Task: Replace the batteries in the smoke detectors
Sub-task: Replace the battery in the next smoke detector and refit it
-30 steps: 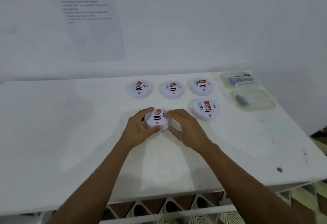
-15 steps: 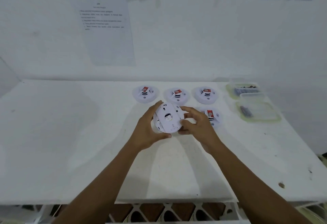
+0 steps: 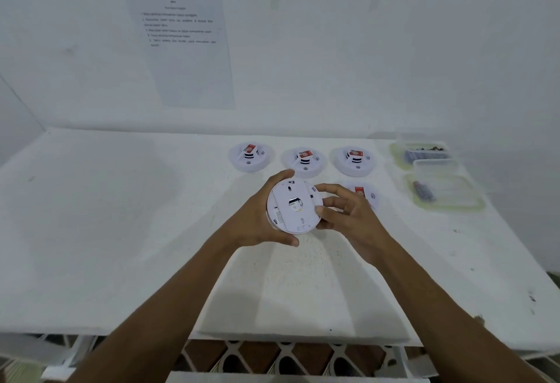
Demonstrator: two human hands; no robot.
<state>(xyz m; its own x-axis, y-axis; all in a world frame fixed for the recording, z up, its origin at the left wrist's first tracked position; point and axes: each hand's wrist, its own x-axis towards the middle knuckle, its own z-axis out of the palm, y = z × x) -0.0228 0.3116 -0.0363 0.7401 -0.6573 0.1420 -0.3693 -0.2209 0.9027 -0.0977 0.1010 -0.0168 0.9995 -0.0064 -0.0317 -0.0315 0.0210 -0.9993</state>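
Note:
A round white smoke detector (image 3: 293,206) is held above the table with its flat back plate turned towards me. My left hand (image 3: 257,216) wraps its left rim, thumb below and fingers over the top. My right hand (image 3: 348,216) grips its right rim with the fingertips. Three more detectors with red labels stand in a row behind: left (image 3: 251,157), middle (image 3: 304,162), right (image 3: 354,160). Another one (image 3: 365,196) lies partly hidden behind my right hand.
Two clear plastic containers sit at the table's right: the far one (image 3: 419,152) holds dark batteries, the near one (image 3: 445,193) holds a few. Printed sheets hang on the wall (image 3: 185,49). The white table (image 3: 121,231) ends at a front edge above a patterned floor.
The detector was lifted off the table and flipped from face up to back up. Both hands rose with it and now hold it closer to me.

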